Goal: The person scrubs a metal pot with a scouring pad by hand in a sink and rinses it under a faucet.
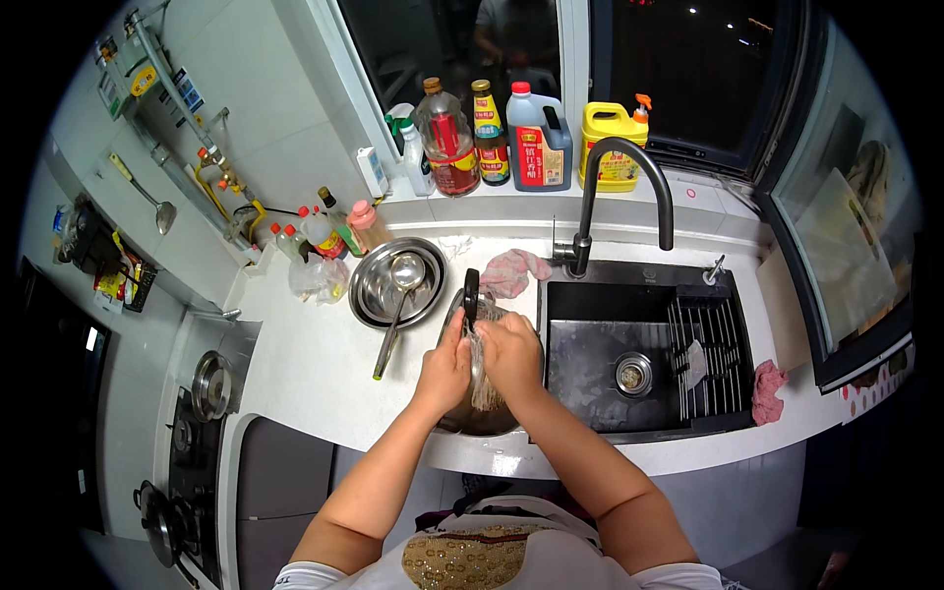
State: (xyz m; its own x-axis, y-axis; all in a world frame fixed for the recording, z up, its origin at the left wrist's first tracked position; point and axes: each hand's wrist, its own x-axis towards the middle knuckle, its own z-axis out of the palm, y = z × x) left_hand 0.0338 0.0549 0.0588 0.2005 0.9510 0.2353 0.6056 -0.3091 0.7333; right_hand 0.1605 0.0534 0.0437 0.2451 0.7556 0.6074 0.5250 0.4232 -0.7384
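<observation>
Both hands meet over a metal pan (472, 424) on the counter, just left of the sink. A bundle of pale, thin strands (485, 395), like dry vermicelli, hangs between them over the pan. My left hand (447, 366) is closed on the bundle's left side, and my right hand (512, 356) is closed round it from the right. Beyond my fingers a black handle (471, 287) stands up; my hands hide how it joins the pan. To the left, a ladle (394, 320) lies across nested metal bowls (360, 313), its handle pointing toward me.
At right is a black sink (590, 393) with a tall faucet (587, 211) and a wire rack (700, 364). Pink cloths (514, 273) lie behind the pan and at the sink's right. Bottles (539, 143) line the sill; a stove (192, 472) stands far left.
</observation>
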